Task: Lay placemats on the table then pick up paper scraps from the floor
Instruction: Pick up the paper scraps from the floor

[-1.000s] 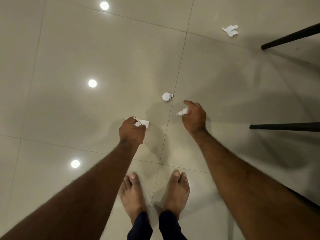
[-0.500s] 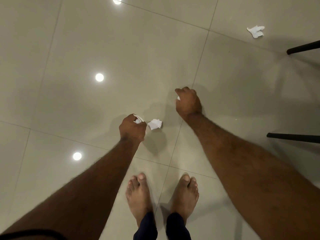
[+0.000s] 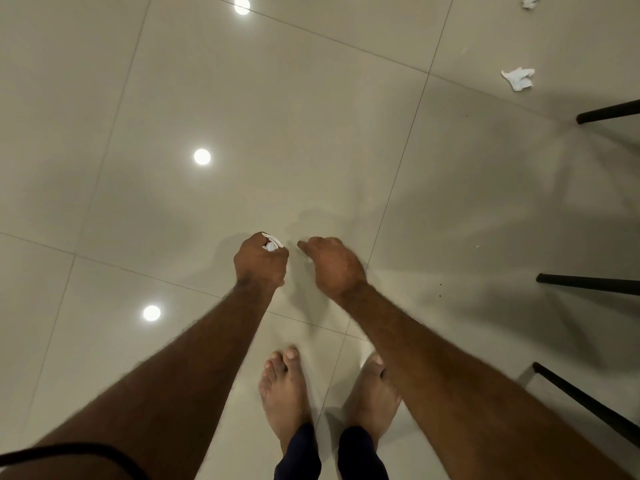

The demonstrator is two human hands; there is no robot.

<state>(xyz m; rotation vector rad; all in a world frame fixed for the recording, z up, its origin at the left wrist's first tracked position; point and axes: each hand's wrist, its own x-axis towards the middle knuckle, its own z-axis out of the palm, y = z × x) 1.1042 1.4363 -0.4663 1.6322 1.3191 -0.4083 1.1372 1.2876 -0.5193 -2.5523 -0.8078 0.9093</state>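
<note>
I look down at a glossy beige tiled floor (image 3: 311,133). My left hand (image 3: 259,263) is a fist closed on white paper scraps (image 3: 272,243) that stick out at the knuckles. Close to its right, my right hand (image 3: 334,266) is curled with the index finger pointing left; only a sliver of white shows under it, so what it holds is mostly hidden. A crumpled paper scrap (image 3: 518,79) lies on the floor at the far right. Another scrap (image 3: 530,1) sits at the top right edge.
Three black furniture legs stand along the right side: an upper leg (image 3: 609,111), a middle leg (image 3: 588,283) and a lower leg (image 3: 585,403). My bare feet (image 3: 284,393) are below the hands. Ceiling lights reflect on the tiles at the left.
My right hand has moved left and down to beside my left fist. The scrap that lay on the floor next to the left hand is no longer visible. The view has shifted.
</note>
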